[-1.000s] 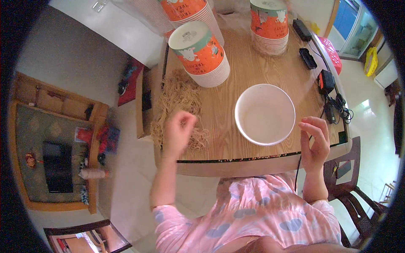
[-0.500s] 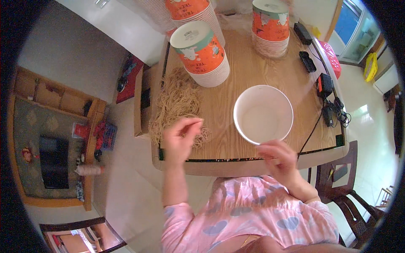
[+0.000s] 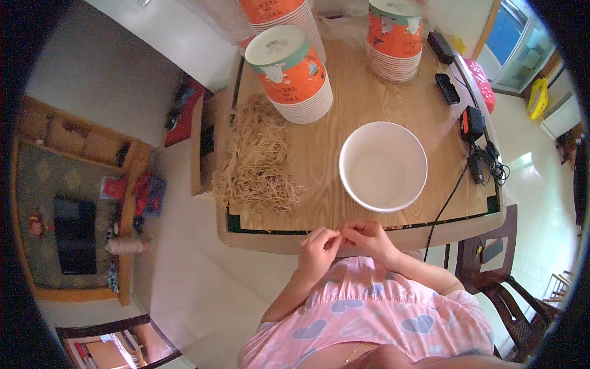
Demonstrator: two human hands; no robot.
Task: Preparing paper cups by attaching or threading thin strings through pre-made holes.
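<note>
My left hand (image 3: 319,247) and my right hand (image 3: 370,238) meet at the table's front edge, fingertips pinched together. Whatever is between them is too small to make out. Just beyond my right hand stands a white paper bucket (image 3: 382,167), mouth up, its inside showing nothing but its bottom. To the left lies a loose heap of tan string (image 3: 261,160), past my left hand and apart from it. Behind the heap rises a stack of upturned paper buckets (image 3: 292,80), orange and green printed on top with white rims below.
Another bucket stack (image 3: 395,43) stands at the back right, with more stacks (image 3: 283,15) at the back left. Black adapters and a cable (image 3: 473,126) run along the table's (image 3: 326,147) right edge. A dark wooden chair (image 3: 491,258) is at the right.
My left hand has moved right, away from the string heap, and my right hand has come left from the bucket's rim. The two now touch at the fingertips.
</note>
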